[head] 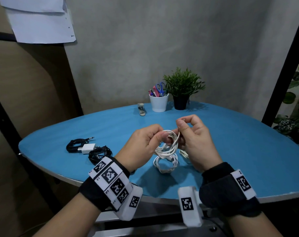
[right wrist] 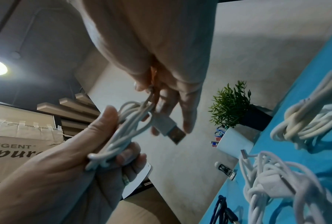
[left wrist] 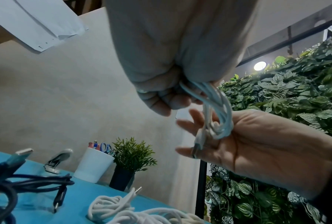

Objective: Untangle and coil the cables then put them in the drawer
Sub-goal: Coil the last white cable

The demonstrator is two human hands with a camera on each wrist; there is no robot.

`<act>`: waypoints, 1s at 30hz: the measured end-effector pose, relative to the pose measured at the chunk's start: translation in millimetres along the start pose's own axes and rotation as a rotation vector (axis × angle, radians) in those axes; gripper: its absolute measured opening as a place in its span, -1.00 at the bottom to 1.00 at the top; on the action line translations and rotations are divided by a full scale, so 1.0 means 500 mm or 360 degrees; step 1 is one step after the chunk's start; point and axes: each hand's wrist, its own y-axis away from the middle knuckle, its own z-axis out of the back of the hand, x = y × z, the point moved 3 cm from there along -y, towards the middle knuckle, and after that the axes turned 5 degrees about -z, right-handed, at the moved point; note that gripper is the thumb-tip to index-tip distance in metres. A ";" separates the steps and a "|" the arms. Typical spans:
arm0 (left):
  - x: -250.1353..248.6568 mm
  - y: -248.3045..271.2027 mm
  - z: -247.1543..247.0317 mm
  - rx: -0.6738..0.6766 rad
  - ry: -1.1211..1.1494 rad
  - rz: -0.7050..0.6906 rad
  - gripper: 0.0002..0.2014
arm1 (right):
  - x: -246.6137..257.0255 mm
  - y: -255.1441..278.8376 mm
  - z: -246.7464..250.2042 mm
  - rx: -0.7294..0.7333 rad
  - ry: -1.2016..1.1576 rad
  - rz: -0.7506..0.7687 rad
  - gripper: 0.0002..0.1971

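Note:
Above the blue table (head: 239,151) my left hand (head: 160,136) grips a bunch of white cable loops (head: 170,144). The same loops (left wrist: 218,109) hang from its fist in the left wrist view. My right hand (head: 181,124) pinches one strand of that white cable (right wrist: 151,92) between thumb and forefinger, just above the bunch. The cable's USB plug (right wrist: 170,131) dangles free below those fingers. A second coiled white cable (head: 165,164) lies on the table under my hands, and a third white cable (head: 183,153) shows partly behind my right hand. No drawer is in view.
Two black cable bundles (head: 99,153) and a white charger block (head: 89,147) lie at the left of the table. At the back stand a stapler (head: 142,109), a white cup of scissors and pens (head: 159,102) and a potted plant (head: 181,93).

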 end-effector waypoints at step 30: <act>0.040 -0.003 -0.001 0.0260 0.0729 0.0589 -0.85 | -0.017 -0.004 0.016 -0.0004 0.0496 0.0020 -0.83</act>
